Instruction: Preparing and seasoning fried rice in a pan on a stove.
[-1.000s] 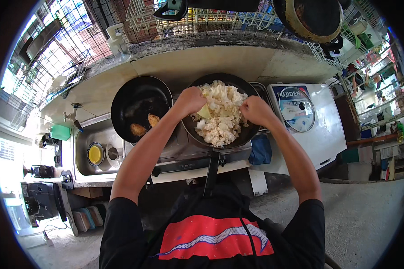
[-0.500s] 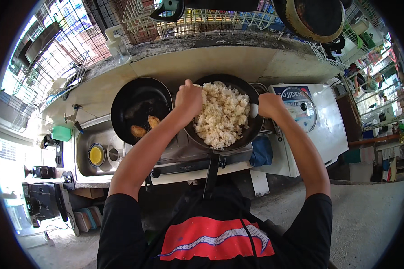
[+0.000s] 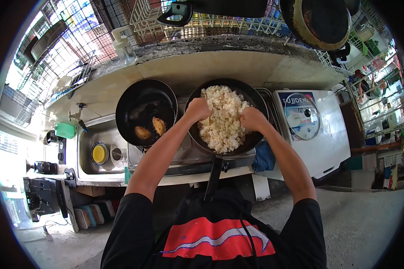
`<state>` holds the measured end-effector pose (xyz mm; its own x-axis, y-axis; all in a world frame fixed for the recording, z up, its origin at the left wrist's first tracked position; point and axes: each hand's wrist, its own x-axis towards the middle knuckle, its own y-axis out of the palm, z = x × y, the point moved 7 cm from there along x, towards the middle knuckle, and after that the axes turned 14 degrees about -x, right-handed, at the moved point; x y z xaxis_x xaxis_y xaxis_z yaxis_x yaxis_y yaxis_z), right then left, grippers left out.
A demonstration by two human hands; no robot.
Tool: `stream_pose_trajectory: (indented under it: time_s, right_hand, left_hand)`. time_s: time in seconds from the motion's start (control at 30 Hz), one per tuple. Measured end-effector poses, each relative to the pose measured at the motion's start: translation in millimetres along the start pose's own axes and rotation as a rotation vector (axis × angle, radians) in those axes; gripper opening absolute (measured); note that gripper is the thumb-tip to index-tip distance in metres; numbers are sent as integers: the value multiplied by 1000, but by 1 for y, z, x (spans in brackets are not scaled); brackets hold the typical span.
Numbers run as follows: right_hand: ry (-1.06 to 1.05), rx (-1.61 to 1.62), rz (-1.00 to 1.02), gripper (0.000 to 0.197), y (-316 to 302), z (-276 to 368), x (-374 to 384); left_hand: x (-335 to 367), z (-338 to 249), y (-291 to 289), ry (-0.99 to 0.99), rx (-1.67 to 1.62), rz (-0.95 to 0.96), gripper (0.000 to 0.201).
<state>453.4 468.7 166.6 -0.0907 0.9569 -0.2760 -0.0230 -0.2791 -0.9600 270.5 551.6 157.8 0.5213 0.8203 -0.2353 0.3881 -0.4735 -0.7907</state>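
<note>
A heap of cooked rice [image 3: 226, 127] fills the middle of a black frying pan [image 3: 257, 136] on the stove. My left hand [image 3: 198, 109] is closed in a fist at the rice's left side. Below it shows the edge of a pale flat utensil [image 3: 205, 121], mostly hidden by fist and rice. My right hand [image 3: 253, 119] is closed at the right side of the heap, knuckles close to the grains. The white rounded utensil seen under it earlier is hidden now. Left of this, a second black pan [image 3: 130, 98] holds two browned pieces of food [image 3: 158, 126] in oil.
The pan's handle [image 3: 213, 177] points toward my body. At left is a steel sink [image 3: 86, 154] with a yellow round item [image 3: 99, 154] inside. A glass lid [image 3: 303, 115] lies on the white appliance at right. Dark pans [image 3: 321, 22] hang overhead.
Both hands have moved inward over the rice, the right hand leftward from the pan's right rim. The rice heap looks narrower. The view has shifted slightly.
</note>
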Motion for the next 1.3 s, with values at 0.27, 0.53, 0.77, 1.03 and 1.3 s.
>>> stream_pose_trajectory:
  time_s: [0.27, 0.53, 0.77, 1.03, 1.3]
  right_hand:
    - [11, 144, -79, 29, 16, 11, -1]
    - [-126, 332, -160, 25, -7, 13, -4]
    - [-152, 249, -275, 21, -75, -4, -29]
    - [-157, -212, -243, 21, -108, 9, -53]
    - [-208, -360, -265, 16, -123, -1, -62]
  left_hand:
    - [4, 3, 19, -11, -113, -17, 23]
    - [-10, 3, -6, 207, -82, 5, 25]
    - [-38, -47, -70, 113, -377, -169, 27]
    - [-56, -74, -75, 245, -81, -365, 20]
    - [-72, -79, -74, 172, -80, -349, 21]
